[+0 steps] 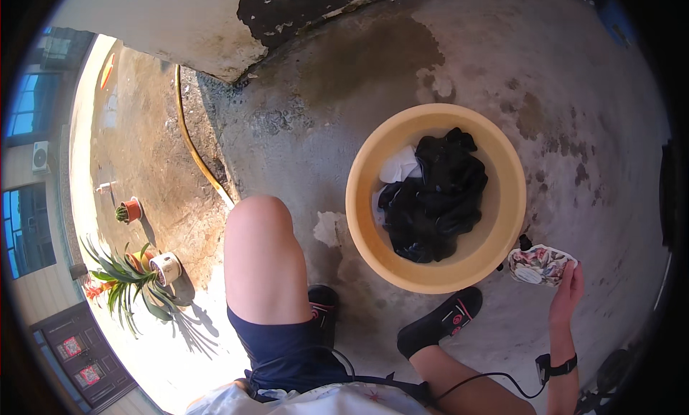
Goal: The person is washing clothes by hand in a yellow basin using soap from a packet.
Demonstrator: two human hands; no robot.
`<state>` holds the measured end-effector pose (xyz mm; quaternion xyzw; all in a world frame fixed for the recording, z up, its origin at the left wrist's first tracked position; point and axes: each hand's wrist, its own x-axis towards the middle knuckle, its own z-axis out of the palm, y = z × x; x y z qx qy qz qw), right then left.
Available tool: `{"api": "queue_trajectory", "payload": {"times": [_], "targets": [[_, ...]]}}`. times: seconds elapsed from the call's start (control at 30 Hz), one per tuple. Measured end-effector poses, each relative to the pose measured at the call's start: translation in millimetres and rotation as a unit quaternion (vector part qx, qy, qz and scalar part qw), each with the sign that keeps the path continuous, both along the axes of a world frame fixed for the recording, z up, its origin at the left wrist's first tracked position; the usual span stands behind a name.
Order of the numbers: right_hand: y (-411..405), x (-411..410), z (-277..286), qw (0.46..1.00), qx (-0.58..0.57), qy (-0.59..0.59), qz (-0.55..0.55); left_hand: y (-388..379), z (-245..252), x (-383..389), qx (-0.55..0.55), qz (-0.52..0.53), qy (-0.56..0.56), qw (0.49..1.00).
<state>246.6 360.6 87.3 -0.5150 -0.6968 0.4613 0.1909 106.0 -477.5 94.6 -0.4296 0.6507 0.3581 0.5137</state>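
Note:
My right hand [568, 294] is at the right, its fingers on the edge of a floral-patterned object [541, 265] with a pale rim. Dark stubs show at that object's side towards the basin; its exact kind is unclear. Just left of it, a round tan basin [358, 200] stands on the floor before me. Inside lies a crumpled heap of wet-looking black clothing [436, 194] in water. A piece of white cloth [398, 165] shows at the heap's left edge. My left hand is out of view.
The concrete floor [280, 157] has damp patches. A peeling wall corner [231, 65] juts in at the upper left, with a yellow hose [188, 140] nearby. Potted plants [166, 268] stand in sunlight at left. A black cable [484, 374] runs to my right wrist.

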Motion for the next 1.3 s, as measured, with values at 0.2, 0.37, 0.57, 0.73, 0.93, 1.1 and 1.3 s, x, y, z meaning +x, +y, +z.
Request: {"api": "queue_trajectory", "payload": {"times": [0.2,0.37,0.57,0.73,0.93,1.1,1.3], "targets": [[6.9,-8.7,3.6,1.000,-0.010,-0.007,0.029,46.0,33.3,22.2,-0.062,-0.023,-0.044,0.997],[20.9,-9.6,10.4,0.999,-0.004,-0.006,0.046,68.1,44.1,-2.0,-0.068,-0.059,-0.042,0.995],[15.9,-16.1,7.9,1.000,0.007,0.012,0.015,90.8,55.3,-52.8,-0.074,-0.114,-0.025,0.990],[10.9,-1.5,2.2,0.999,-0.029,0.014,0.003,105.6,57.0,-84.9,-0.069,-0.151,-0.023,0.986],[0.0,11.8,-2.4,0.999,-0.046,-0.006,0.027,107.1,54.6,-89.7,-0.075,-0.161,-0.038,0.983],[-10.7,12.6,2.0,1.000,-0.004,-0.013,-0.016,87.7,51.9,-75.2,-0.083,-0.139,-0.064,0.985],[-16.5,14.1,-8.8,0.999,-0.001,-0.011,-0.049,68.6,61.5,-58.6,-0.107,-0.118,-0.070,0.985]]}}
